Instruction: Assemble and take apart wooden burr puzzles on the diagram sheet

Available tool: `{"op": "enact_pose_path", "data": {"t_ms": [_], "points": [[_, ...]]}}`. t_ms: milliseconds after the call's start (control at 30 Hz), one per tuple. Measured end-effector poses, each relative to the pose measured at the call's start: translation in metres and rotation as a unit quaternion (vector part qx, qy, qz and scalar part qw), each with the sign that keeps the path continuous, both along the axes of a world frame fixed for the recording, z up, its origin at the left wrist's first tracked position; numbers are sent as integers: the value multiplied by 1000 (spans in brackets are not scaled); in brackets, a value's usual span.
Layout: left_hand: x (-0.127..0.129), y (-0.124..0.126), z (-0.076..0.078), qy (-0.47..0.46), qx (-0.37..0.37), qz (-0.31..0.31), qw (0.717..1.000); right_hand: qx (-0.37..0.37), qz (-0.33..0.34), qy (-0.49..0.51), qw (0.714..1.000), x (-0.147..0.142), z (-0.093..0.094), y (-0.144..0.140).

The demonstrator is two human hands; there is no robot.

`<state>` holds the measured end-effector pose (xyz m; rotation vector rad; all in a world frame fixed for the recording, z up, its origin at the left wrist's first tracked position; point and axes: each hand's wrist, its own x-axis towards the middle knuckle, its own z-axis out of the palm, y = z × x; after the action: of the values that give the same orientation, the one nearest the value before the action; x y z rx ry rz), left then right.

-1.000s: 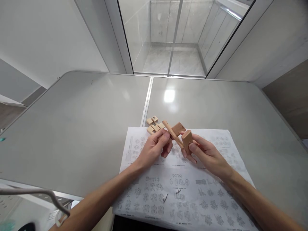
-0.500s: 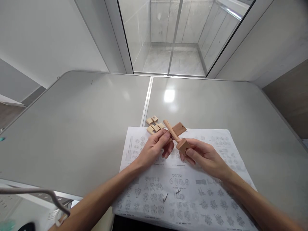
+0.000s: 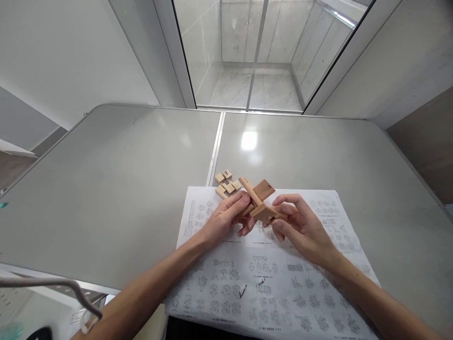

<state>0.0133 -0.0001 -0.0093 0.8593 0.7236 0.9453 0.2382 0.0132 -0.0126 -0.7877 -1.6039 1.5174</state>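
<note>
At eight o'clock from the crossed wooden pieces, the left grip point(image 3: 226, 213) is narrow, pinching the slat point(image 3: 252, 191) and the marked piece point(image 3: 265, 190) where they meet; at four o'clock the right grip point(image 3: 303, 230) has thumb and fingertips on the near end of the notched block point(image 3: 261, 213). All three are held over the sheet of diagrams point(image 3: 283, 289). The right hold looks light, so the notched block could slip or twist from the fingertips if pushed at an angle. Whether its notch faces the right way cannot be told, as fingers partly hide the joint; forcing a poor fit could pry the slat and marked piece apart. A squeeze too slack on the left would let them swivel. At ten o'clock, the pale blocks point(image 3: 229, 188) sit near the slat's far tip, where a wide turn could knock them across the desk point(image 3: 152, 189). Beneath, the loose sheet could slide if a wrist drags it.
</note>
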Motion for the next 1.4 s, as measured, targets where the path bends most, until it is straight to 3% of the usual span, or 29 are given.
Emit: {"op": "enact_pose_path", "data": {"t_ms": [133, 367, 467, 600, 700, 833, 1000, 1100, 1267, 1400], "points": [[0, 2, 0, -24, -24, -10, 999, -30, -4, 10, 999, 0, 1, 0], [-2, 1, 7, 4, -22, -46, 999, -47, 65, 27, 996, -2, 9, 5], [1, -2, 10, 73, 2, -40, 997, -42, 65, 11, 997, -1, 6, 6], [9, -8, 13, 224, 95, 26, 970, -26, 56, -21, 998, -1, 1, 5], [10, -10, 13, 257, 120, 36, 958, -19, 51, -41, 998, -2, 3, 5], [7, -7, 11, 215, 84, 19, 973, -5, 31, -65, 997, -3, 8, 5], [1, -3, 12, 109, 20, -69, 991, -20, 26, -61, 998, -2, 11, 6], [0, -3, 14, 99, 7, -110, 989, -24, 20, -69, 997, -1, 13, 7], [0, -7, 18, 146, 10, -102, 984, -27, 6, -72, 997, -4, 15, 8], [-2, -5, 20, 61, -45, -126, 989, -60, -5, -57, 997, -4, 13, 9]]}}
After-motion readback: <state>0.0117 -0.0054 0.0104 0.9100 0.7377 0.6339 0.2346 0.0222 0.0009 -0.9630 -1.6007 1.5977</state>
